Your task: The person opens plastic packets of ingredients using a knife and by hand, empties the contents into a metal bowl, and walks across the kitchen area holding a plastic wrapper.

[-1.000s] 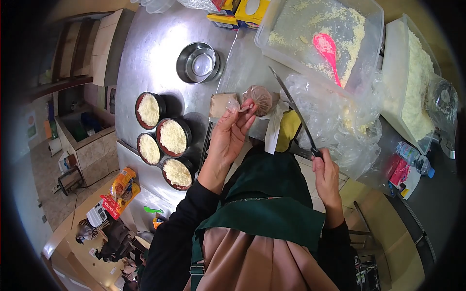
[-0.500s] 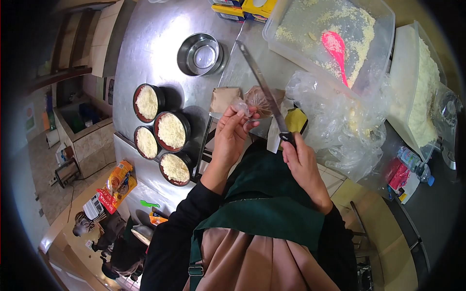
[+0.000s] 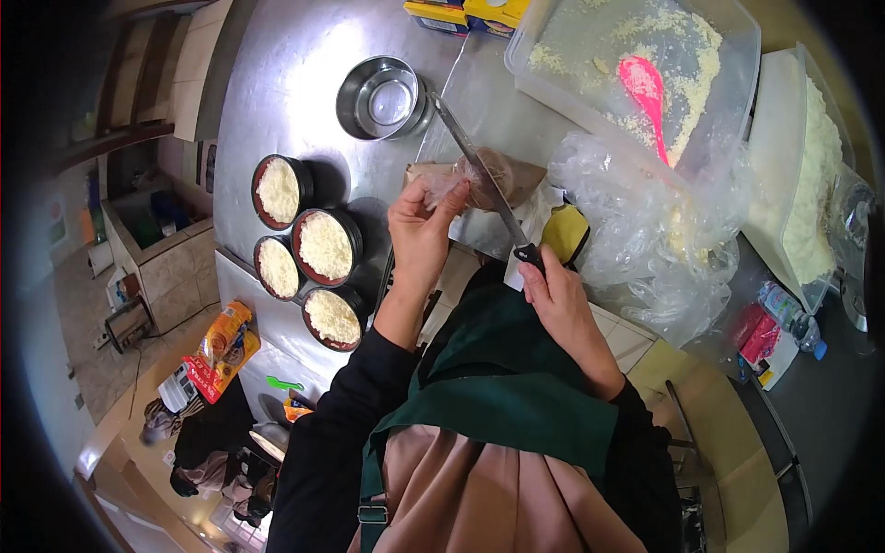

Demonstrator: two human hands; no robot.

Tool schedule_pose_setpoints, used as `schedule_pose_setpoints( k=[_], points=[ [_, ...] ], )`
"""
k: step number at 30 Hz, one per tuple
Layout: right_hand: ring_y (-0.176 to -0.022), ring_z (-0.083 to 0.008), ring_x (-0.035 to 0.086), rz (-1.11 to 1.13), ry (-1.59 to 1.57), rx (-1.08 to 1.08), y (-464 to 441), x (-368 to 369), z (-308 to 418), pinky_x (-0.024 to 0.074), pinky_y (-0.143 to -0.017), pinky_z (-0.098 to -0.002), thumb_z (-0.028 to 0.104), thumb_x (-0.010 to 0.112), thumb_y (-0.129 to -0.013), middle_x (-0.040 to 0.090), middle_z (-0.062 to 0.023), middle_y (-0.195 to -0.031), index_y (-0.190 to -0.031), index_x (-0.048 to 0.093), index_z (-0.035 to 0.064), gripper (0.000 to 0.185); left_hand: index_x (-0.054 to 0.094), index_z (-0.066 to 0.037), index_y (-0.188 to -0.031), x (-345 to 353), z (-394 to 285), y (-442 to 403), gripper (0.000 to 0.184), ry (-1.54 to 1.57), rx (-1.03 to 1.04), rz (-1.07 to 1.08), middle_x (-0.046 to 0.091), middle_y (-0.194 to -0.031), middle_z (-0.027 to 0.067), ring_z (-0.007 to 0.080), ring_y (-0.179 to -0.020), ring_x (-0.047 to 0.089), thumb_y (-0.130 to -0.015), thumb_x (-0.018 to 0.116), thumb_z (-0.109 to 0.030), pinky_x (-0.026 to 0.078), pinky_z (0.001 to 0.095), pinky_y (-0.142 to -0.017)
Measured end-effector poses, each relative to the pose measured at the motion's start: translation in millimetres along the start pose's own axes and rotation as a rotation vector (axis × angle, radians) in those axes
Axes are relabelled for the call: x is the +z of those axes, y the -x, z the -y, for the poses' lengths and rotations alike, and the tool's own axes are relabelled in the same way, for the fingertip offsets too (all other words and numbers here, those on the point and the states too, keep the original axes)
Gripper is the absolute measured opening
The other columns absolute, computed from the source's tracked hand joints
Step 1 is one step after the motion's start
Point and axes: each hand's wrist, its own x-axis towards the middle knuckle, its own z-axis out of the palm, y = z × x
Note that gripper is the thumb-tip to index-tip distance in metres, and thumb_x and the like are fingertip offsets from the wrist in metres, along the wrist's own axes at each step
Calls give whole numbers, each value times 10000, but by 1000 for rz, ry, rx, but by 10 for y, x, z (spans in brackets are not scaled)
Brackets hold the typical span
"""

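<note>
My left hand (image 3: 422, 226) pinches the gathered clear neck of a plastic bag (image 3: 499, 171) with brown contents. My right hand (image 3: 560, 300) is closed around the black handle of a long knife (image 3: 462, 137). The blade slants up and left across the bag, close to my left fingertips; whether its edge touches the plastic I cannot tell. Under the bag lies brown paper or card (image 3: 525, 182), partly covered. Left of my left hand stand several round dark pans, among them a pan (image 3: 325, 246) filled with pale grated topping.
A steel bowl (image 3: 380, 99) stands on the metal table (image 3: 277, 101). To the right are a plastic tub (image 3: 590, 88) with a pink spoon (image 3: 645, 92), crumpled clear plastic (image 3: 636, 240), another tub of white gratings (image 3: 811, 184) and a bottle (image 3: 788, 318). Other people appear at lower left.
My left hand has shifted slightly left, drawing out the bag's clear neck. The knife has moved left and now lies across the bag's brown part.
</note>
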Motion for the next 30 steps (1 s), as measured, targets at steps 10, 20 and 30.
schedule_pose_setpoints(
  k=[10,20,30],
  points=[
    [-467,-175,523,23,-280,51,97,-94,197,411,-470,-303,291,424,-969,512,-73,-572,-914,422,-5,302,601,0,-964,102,59,30,132,497,-162,47,643,-885,84,182,-843,635,-905,550,-107,517,311,-816],
    [-488,-321,575,-125,-26,-98,182,95,186,431,-431,-371,228,471,-943,544,-164,-580,-967,400,-2,241,599,-59,-943,288,50,192,111,645,-352,62,642,-865,48,164,-868,627,-899,568,-155,503,311,-828],
    [-523,-356,581,-273,318,-283,149,114,200,445,-452,-407,236,504,-923,542,-175,-565,-961,422,6,247,574,-42,-936,299,54,223,93,639,-382,31,648,-865,60,168,-856,645,-886,560,-119,521,287,-806]
  ],
)
